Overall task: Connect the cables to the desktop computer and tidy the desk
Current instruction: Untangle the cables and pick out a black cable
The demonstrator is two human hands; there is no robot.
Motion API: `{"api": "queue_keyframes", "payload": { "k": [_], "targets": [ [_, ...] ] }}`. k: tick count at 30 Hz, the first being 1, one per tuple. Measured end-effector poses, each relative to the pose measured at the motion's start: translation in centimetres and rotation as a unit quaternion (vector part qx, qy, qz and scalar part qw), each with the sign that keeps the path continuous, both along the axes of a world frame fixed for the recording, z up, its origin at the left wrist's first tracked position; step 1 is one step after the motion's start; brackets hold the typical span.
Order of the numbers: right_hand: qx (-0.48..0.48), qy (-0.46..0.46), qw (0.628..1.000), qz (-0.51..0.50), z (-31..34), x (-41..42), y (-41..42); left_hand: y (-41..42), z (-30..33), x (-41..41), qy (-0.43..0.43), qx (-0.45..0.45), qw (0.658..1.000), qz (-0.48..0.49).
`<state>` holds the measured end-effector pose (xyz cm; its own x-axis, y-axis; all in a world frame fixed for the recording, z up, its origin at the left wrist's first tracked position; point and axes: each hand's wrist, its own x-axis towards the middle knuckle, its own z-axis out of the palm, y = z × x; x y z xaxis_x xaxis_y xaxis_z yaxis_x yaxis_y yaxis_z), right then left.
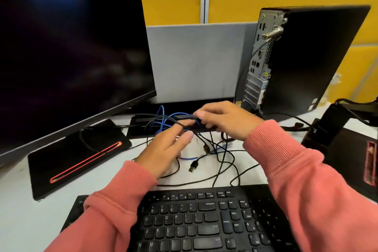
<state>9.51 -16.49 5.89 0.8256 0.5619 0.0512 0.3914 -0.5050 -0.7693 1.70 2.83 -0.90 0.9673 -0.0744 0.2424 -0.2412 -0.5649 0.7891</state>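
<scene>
A black desktop tower [302,57] stands at the back right with its rear port panel [259,61] turned toward me. A tangle of blue network cable [163,117] and black cables [223,161] lies on the white desk behind the keyboard. A loose black USB plug [193,166] rests on the desk. My right hand [223,118] is closed around a bunch of the cables, lifted just above the desk. My left hand [165,149] reaches into the same bunch with fingers spread, fingertips touching the cables.
A large dark monitor [67,47] fills the left, on a black base with a red slot [81,159]. A black keyboard [196,221] lies in front. A black monitor arm mount [335,127] and a second base [366,161] sit at the right. A grey partition [196,61] backs the desk.
</scene>
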Motion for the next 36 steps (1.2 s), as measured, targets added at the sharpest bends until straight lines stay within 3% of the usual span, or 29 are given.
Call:
{"api": "queue_keyframes", "payload": {
  "k": [2,3,5,7,9,13,15,17,20,23,27,30,36],
  "targets": [
    [0.049,-0.019,0.993,-0.108,-0.5,0.8,-2.0,0.3,0.6,-0.2,0.023,-0.067,0.997,0.019],
    [0.002,-0.040,0.988,-0.151,-0.9,1.3,-3.0,0.5,0.9,-0.2,0.032,-0.083,0.996,0.030],
    [-0.189,-0.036,0.961,-0.198,-2.0,1.8,-4.9,0.9,1.1,0.0,0.046,-0.099,0.993,0.053],
    [-0.348,-0.002,0.919,-0.184,-3.9,2.0,-5.9,1.3,1.3,0.3,0.057,-0.115,0.988,0.081],
    [-0.390,0.019,0.909,-0.148,-5.4,1.8,-6.2,1.9,1.2,0.5,0.073,-0.111,0.984,0.121],
    [-0.182,0.008,0.969,-0.167,-4.2,0.9,-7.2,4.4,0.7,0.2,0.127,0.072,0.964,0.221],
    [-0.081,-0.065,0.976,-0.191,-2.2,0.6,-7.4,5.2,0.9,-0.1,0.121,0.166,0.946,0.251],
    [0.010,-0.129,0.974,-0.188,0.0,0.1,-7.0,5.1,1.1,0.0,0.067,0.200,0.944,0.256],
    [0.131,-0.186,0.962,-0.151,3.3,-1.0,-6.0,2.1,2.5,0.2,-0.055,0.154,0.970,0.177],
    [0.187,-0.224,0.953,-0.076,5.6,-1.9,-4.7,-1.8,5.2,0.4,-0.145,0.078,0.984,0.072],
    [0.246,-0.228,0.942,0.014,8.0,-2.5,-2.6,-5.6,8.8,2.0,-0.042,-0.036,0.997,-0.049],
    [0.253,-0.228,0.940,0.032,9.2,-2.6,-1.6,-6.5,9.8,2.8,0.035,-0.040,0.990,-0.131],
    [0.243,-0.189,0.952,0.010,7.9,-2.1,-1.1,-5.8,9.3,2.0,0.028,-0.073,0.975,-0.209]
  ]
}}
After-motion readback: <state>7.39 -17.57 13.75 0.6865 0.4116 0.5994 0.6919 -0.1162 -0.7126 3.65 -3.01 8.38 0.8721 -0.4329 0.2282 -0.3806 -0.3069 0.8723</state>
